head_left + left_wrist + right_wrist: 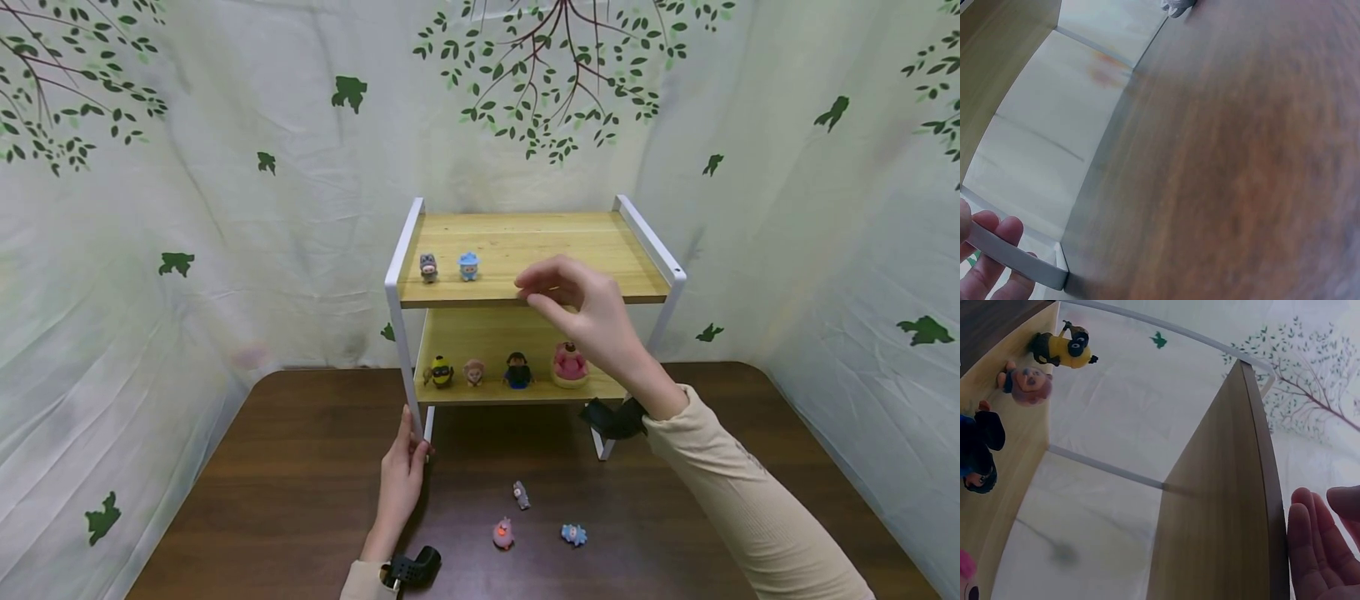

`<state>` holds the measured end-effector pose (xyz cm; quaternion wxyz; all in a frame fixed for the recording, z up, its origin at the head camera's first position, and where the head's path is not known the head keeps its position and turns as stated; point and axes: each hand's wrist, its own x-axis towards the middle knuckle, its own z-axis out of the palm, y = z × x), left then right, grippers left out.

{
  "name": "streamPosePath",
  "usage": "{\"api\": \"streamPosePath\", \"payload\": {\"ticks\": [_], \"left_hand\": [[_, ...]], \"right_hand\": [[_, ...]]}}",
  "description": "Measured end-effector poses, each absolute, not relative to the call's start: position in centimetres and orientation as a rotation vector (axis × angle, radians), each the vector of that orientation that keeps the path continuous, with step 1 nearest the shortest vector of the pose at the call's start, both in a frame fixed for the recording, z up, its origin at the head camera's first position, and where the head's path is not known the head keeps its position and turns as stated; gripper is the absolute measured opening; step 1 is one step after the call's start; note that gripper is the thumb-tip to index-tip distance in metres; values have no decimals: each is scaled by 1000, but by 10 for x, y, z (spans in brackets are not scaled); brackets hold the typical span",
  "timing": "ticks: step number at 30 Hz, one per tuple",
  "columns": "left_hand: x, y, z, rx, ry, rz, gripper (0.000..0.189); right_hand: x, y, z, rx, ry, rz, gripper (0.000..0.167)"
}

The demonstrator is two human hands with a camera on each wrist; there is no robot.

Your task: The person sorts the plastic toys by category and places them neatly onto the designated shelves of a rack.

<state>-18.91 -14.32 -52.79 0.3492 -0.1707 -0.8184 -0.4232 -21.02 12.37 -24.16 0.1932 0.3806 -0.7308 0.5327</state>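
1. Brown table (300, 467), one, beneath both hands. Its surface might let the shelf's feet slide if the left hand pushes.
2. Shelf unit (517, 237), one, two wooden boards in a white frame. A tug from the left hand could jar it and topple what stands on it. Position: touching the left hand at its lower left post; top board's front edge just beside the right hand's fingertips.
3. Right hand (581, 304), fingers bent, thumb set apart, a gap between; I see nothing held there. A low sweep could catch the board's edge.
4. Left hand (400, 483), fingers and thumb closed around the white post (405, 358). A slipping grip would leave the unit unsteadied.
5. Figures, lower board, four: pink (570, 365), dark-haired (517, 371), yellow-and-black (442, 372), small brownish (473, 372). The pink one, below the right hand, seems likeliest knocked by a dipping forearm.
6. Figures, top board, two: blue-hatted (468, 266), grey (428, 268). Left of the right hand; a sideways brush could tip them.
7. Figures, table, three: pink-and-orange (503, 533), pale blue (573, 535), grey-and-white (521, 495). Right of the left hand, untouched; a stray sleeve might scatter them.
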Motion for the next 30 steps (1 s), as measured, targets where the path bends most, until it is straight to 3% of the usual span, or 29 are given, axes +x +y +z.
{"api": "streamPosePath", "payload": {"ticks": [30], "left_hand": [[-189, -144, -528, -442, -2125, -1121, 83]], "right_hand": [[-195, 131, -283, 1086, -2112, 1527, 16]]}}
